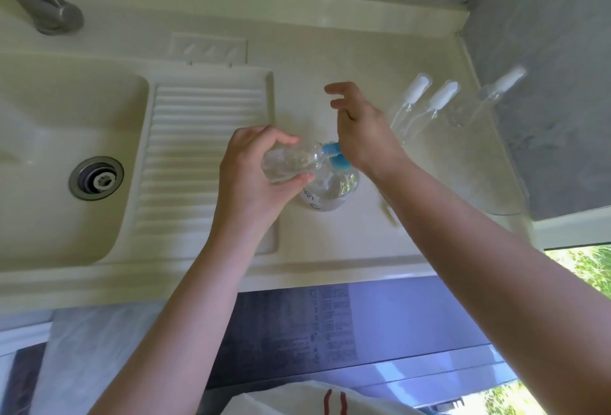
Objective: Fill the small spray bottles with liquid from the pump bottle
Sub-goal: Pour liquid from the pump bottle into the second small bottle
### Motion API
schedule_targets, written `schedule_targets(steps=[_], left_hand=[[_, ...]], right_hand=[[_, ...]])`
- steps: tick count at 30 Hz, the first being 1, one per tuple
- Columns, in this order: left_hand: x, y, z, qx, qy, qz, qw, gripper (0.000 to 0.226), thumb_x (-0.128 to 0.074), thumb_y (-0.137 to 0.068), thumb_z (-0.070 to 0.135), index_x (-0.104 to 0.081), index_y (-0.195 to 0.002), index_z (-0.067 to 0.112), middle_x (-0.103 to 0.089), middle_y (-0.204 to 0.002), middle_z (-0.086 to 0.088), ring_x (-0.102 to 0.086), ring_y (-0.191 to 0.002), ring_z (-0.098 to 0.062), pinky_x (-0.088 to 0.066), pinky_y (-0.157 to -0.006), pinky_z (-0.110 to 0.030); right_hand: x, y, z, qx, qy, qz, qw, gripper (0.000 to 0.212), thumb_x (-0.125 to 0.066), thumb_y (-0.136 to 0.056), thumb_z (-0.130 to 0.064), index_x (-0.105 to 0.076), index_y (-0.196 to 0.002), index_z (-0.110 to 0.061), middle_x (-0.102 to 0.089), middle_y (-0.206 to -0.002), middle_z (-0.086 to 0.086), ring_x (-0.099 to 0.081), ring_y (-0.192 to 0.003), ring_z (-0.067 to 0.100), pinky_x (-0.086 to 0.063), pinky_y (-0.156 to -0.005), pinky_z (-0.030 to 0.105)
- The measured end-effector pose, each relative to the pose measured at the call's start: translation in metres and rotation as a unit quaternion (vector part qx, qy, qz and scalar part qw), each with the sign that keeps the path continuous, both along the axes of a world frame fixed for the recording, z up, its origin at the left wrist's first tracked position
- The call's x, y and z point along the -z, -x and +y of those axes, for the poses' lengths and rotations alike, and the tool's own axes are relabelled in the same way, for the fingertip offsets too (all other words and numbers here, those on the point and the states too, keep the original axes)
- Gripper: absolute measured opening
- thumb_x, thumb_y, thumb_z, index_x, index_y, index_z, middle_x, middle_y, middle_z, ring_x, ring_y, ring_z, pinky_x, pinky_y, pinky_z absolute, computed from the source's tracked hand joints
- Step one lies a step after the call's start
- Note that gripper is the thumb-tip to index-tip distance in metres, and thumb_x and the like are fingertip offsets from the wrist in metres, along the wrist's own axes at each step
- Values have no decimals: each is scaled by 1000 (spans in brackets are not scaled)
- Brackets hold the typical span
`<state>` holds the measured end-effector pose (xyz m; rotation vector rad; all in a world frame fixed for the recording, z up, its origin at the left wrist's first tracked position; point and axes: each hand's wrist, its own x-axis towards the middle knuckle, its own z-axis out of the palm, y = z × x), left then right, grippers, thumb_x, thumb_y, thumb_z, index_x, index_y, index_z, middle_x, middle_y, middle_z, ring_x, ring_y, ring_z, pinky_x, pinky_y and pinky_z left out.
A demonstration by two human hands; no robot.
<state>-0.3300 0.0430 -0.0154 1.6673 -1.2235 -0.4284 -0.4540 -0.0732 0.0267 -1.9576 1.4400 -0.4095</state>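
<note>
My left hand point(254, 176) grips a small clear spray bottle point(291, 163), capless and tipped on its side. Its neck meets the blue nozzle of the pump bottle point(330, 193). That clear pump bottle stands on the counter and holds clear liquid. My right hand point(360, 133) rests on its blue pump head point(334, 153) from above, fingers spread and loosely bent, holding nothing. Two more small spray bottles point(426, 100) with white tops stand to the right. A similar shape point(499, 87) shows on the glossy wall; I cannot tell whether it is a reflection.
A cream sink basin point(66, 166) with a metal drain lies at the left, beside a ribbed draining board point(205, 156). A grey tap point(43, 8) stands at the back left. A grey wall point(545, 84) closes off the right side. The counter's front edge point(231, 282) is near my body.
</note>
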Motion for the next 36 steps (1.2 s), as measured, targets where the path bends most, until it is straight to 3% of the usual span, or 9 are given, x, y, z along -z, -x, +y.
schedule_targets(steps=[3,6,10,14,21,25,29,32,36], left_hand=[[-3,0,-1,4,5,3,1000,45,-91,-61,20,-69,-99,24,-52,-106,21,-56,-112,-11,-43,-96,-19],[-3,-1,1,5,5,20,1000,45,-91,-61,21,-68,-100,26,-57,-111,8,-56,-112,-11,-47,-97,-29],[1,-1,0,6,0,29,1000,45,-91,-61,22,-68,-101,25,-58,-111,6,-57,-111,-13,-48,-96,-35],[-2,-2,-2,12,-2,14,1000,45,-91,-61,21,-68,-99,26,-53,-106,21,-57,-111,-13,-46,-96,-26],[0,-2,-1,5,-2,35,999,45,-89,-61,25,-68,-100,25,-58,-113,3,-55,-111,-9,-50,-94,-38],[-1,0,-1,1,-9,21,1000,45,-91,-60,20,-69,-99,24,-57,-110,7,-56,-111,-12,-46,-96,-26],[-7,1,0,3,-6,16,1000,45,-91,-61,20,-69,-99,24,-53,-106,17,-55,-110,-11,-45,-91,-25],[-8,1,2,1,-6,15,1000,45,-91,-62,20,-69,-101,22,-51,-107,21,-54,-112,-10,-48,-93,-30],[-5,0,-1,-2,-14,14,1000,46,-91,-61,18,-69,-101,24,-54,-109,13,-54,-112,-8,-44,-95,-23]], right_hand=[[-2,3,-3,5,-24,-19,1000,46,-28,-99,-14,-45,-138,-28,-58,-126,2,-55,-116,16,-42,-101,34],[-8,3,-6,-6,-56,-45,997,43,-29,-101,-13,-45,-139,-26,-58,-101,-3,-53,-82,5,-41,-71,13],[-5,-1,-1,-15,-16,-30,999,56,-23,-94,0,-48,-138,-24,-58,-130,9,-49,-93,14,-39,-78,21],[-2,1,-3,-2,-26,-31,999,54,-23,-95,-1,-46,-140,-23,-56,-133,12,-48,-98,15,-36,-81,21],[-1,-1,-5,9,-90,-71,993,50,-26,-97,-9,-49,-136,-29,-58,-128,1,-54,-93,11,-43,-77,20],[1,3,2,28,-73,-78,994,47,-25,-98,-7,-51,-133,-25,-62,-117,11,-56,-96,22,-42,-69,20],[-3,6,-5,34,-93,-74,992,36,-34,-102,-20,-48,-135,-27,-54,-88,-8,-53,-84,13,-41,-72,20],[-9,3,-5,18,-73,-70,995,39,-34,-102,-17,-47,-137,-25,-60,-97,-3,-53,-78,6,-42,-70,11],[-2,-2,2,24,19,5,1000,51,-29,-93,-8,-42,-140,-26,-57,-128,6,-56,-110,25,-46,-98,43]])
